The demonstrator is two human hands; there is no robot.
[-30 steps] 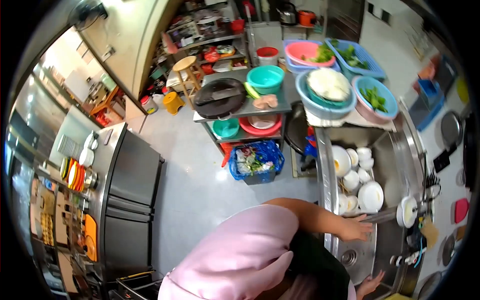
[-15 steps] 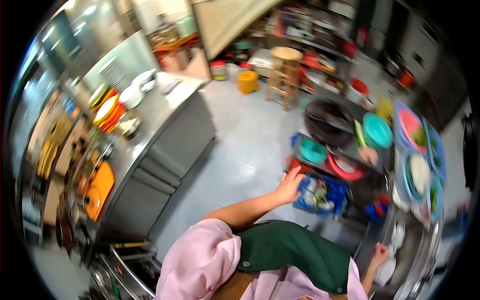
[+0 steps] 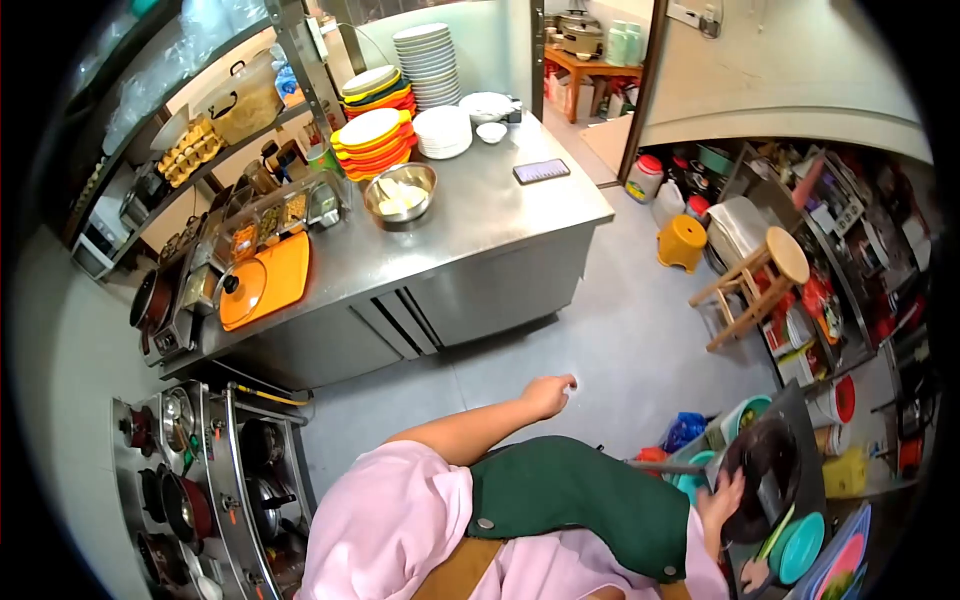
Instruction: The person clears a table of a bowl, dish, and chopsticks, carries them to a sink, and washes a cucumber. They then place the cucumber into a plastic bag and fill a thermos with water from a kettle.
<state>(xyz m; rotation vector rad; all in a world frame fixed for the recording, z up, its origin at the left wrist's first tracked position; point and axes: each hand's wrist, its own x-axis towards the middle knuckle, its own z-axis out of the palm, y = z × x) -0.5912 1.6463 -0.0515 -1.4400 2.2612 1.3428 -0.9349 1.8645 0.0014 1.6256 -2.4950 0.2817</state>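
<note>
My left hand [image 3: 548,397] is held out over the grey floor with its fingers curled together; whatever they may hold is too small to make out. At the lower right, my right hand [image 3: 722,500] is slightly blurred, fingers spread, at the near edge of a dark round basin [image 3: 765,470]. Turquoise bowls sit around that basin, one turquoise bowl [image 3: 797,550] at its lower right. A long green vegetable [image 3: 776,530] lies between the two. A blue plastic bag [image 3: 685,430] shows beyond my right hand.
A steel counter [image 3: 480,230] across from me holds stacked plates [image 3: 425,65], a metal bowl [image 3: 400,195], a phone [image 3: 541,172] and an orange board [image 3: 285,285]. A wooden stool [image 3: 785,255] and yellow stool [image 3: 681,243] stand on the floor. Pans [image 3: 185,505] fill the lower left.
My view has swung left toward the steel counter. My left hand has gone from spread to curled. My right hand has moved from beside the sink to the dark basin, its fingers now spread.
</note>
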